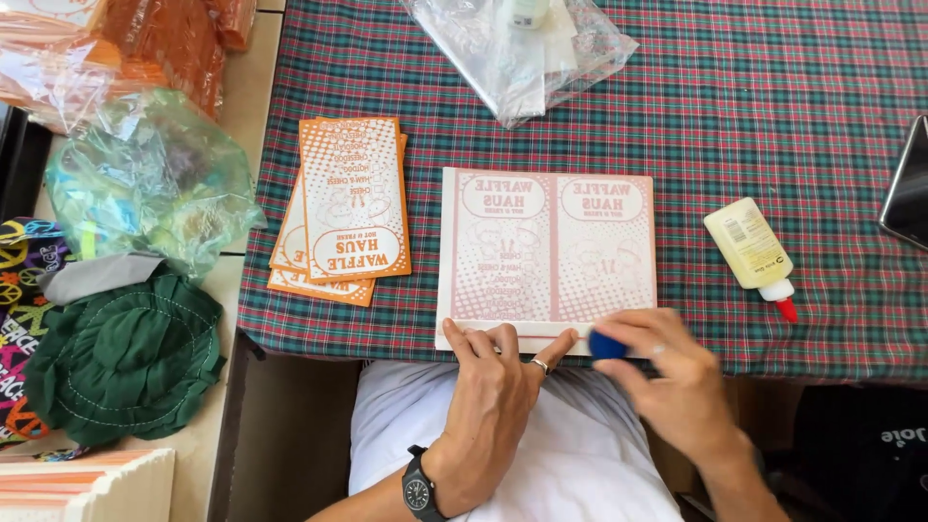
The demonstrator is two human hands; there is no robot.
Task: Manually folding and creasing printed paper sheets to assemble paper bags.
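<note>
At the worktop's near edge, my left hand (493,387) presses spread fingers on the thin, floppy pink-printed paper sheet (548,253), best pinned by its edges, while my right hand (667,377) pinches a blue round-capped glue stick (607,344).

Counting outward from the pale printed sheet (548,253) under my two hands: one such sheet, one stack of orange printed bags (346,205) to its left, one glue bottle (752,254) to its right, one clear plastic bag (522,48) beyond it, and one blue round thing (607,344) at its near edge.
</note>
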